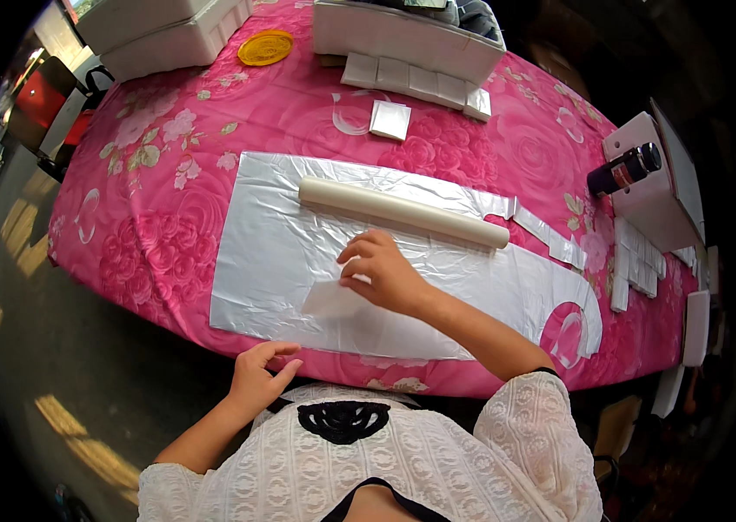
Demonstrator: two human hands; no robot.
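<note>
My right hand (378, 271) pinches a corner of a thin, see-through sheet (331, 301), probably plastic film, over the table's near middle. Beneath it a large silvery sheet (250, 235) lies spread out, creased, with a curved cutout at its right end. A long cream-coloured roll (402, 211) rests across this sheet, just beyond my right hand. My left hand (262, 376) hovers at the table's near edge with thumb and fingers apart, holding nothing. How far the thin film extends is hard to make out against the silver.
A pink floral tablecloth (159, 191) covers the table. White foam boxes (402, 39) stand at the far side, near a yellow plate (265, 48). Small white packets (390, 120) lie nearby, with more packets (637, 257) at right. A dark bottle (620, 171) stands beside a white box (659, 200).
</note>
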